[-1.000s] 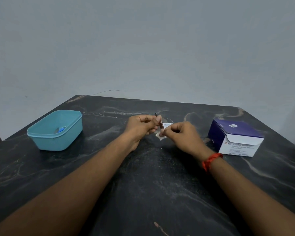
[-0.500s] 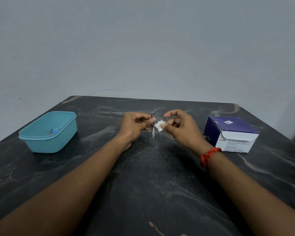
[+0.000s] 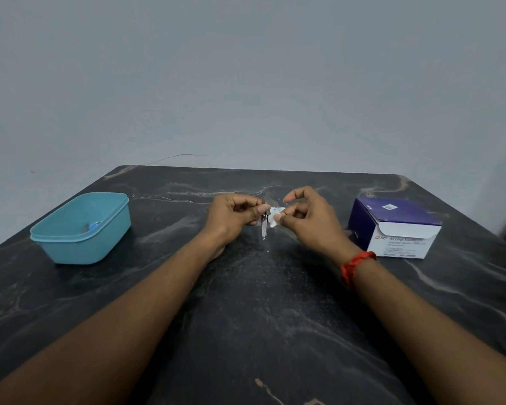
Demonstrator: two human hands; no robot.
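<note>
Both hands meet over the middle of the dark marble table (image 3: 246, 302). My left hand (image 3: 234, 214) pinches the top of a small metal nail clipper (image 3: 264, 228), which hangs point down from its fingertips. My right hand (image 3: 307, 220) pinches a small white swab pad (image 3: 275, 217) between thumb and fingers, right beside the clipper's upper end. The index finger of that hand arches above the pad. A red thread band (image 3: 355, 266) circles the right wrist.
A teal plastic tub (image 3: 82, 229) stands at the left with a small blue-handled thing inside. A purple and white box of alcohol swabs (image 3: 398, 226), flap open, sits at the right. A grey wall rises behind the table's far edge.
The clipper has swung from pointing up to hanging down from my left fingers. My right hand has opened its index finger and still holds the pad next to it.
</note>
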